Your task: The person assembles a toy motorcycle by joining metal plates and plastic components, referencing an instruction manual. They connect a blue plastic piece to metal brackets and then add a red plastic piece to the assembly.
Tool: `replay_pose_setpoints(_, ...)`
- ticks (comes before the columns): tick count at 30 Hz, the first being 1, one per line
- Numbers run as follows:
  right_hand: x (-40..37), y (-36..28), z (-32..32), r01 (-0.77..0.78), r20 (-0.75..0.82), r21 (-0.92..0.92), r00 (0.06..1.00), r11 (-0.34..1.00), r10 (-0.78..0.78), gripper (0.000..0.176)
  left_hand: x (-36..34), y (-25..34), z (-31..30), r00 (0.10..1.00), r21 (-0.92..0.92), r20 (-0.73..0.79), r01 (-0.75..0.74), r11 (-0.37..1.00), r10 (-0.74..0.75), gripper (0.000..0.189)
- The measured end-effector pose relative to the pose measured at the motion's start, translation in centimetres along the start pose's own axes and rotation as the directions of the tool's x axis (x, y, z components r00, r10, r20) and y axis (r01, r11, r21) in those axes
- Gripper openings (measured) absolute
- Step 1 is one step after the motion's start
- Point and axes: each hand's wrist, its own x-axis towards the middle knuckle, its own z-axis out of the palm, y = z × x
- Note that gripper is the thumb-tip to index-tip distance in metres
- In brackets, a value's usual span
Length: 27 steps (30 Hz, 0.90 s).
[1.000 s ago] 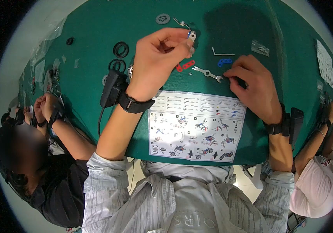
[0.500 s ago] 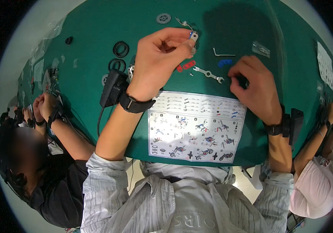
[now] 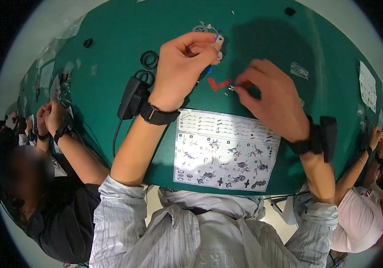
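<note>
My left hand (image 3: 184, 67) pinches a small silver and blue kit assembly (image 3: 219, 41) between thumb and fingers. A thin bent metal piece (image 3: 205, 26) shows just beyond it, above a grey wheel. My right hand (image 3: 274, 98) is blurred, its thumb and forefinger curved toward each other at the jaw of a wrench (image 3: 231, 88). The hand hides the rest of that tool, and I cannot tell whether it is gripped. Between the hands lie red perforated strips (image 3: 212, 84) and a tiny screw (image 3: 226, 94). Part of a blue piece (image 3: 207, 70) peeks out beside my left hand.
A printed instruction sheet (image 3: 222, 161) lies at the table's front edge. Black rubber rings (image 3: 149, 59) rest left of my left hand, and a plastic bag of small parts (image 3: 299, 70) lies to the right. People sit on both sides, the left one's hands (image 3: 53, 116) over the table.
My right hand has moved left, from beside the wrench to over it, covering the hex key and a blue piece. My left hand keeps its pinch. The whole view has shifted slightly.
</note>
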Motion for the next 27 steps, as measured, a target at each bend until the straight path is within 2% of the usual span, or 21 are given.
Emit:
replay_pose_setpoints(3,1.6,0.2,1.2,0.051,0.082,-0.054,0.996,0.997,-0.046,0.012,0.0,0.1,0.0,1.0,-0.014,0.023,-0.007,1.0,0.007,0.024)
replay_pose_setpoints(6,2.3,0.2,2.2,0.014,0.149,-0.075,0.989,0.997,-0.003,0.012,-0.5,0.3,0.0,1.0,0.013,-0.004,0.026,1.0,-0.026,0.024)
replay_pose_setpoints(9,2.3,-0.4,2.3,-0.062,0.145,-0.096,0.986,0.993,0.076,0.013,0.1,0.7,0.3,0.999,-0.041,-0.031,0.025,0.999,-0.027,0.025)
replay_pose_setpoints(15,2.1,0.3,2.4,-0.029,0.172,-0.071,0.984,0.997,0.041,0.015,0.0,0.3,0.6,1.0,-0.044,-0.002,0.011,0.999,-0.011,0.023)
replay_pose_setpoints(21,2.0,0.9,2.1,0.057,0.155,0.021,0.986,0.998,-0.06,0.012,0.0,0.5,0.5,0.999,-0.051,-0.019,0.032,0.998,-0.033,0.024)
replay_pose_setpoints(24,1.5,0.6,1.0,-0.009,0.152,0.154,0.988,0.988,-0.014,0.011,0.2,0.3,0.5,1.0,-0.058,-0.013,0.017,0.998,-0.018,0.025)
replay_pose_setpoints(27,0.5,-0.1,-1.1,-0.198,0.179,0.365,0.974,0.91,0.14,0.014,-0.1,-0.1,0.5,1.0,-0.014,-0.008,-0.026,1.0,0.026,0.024)
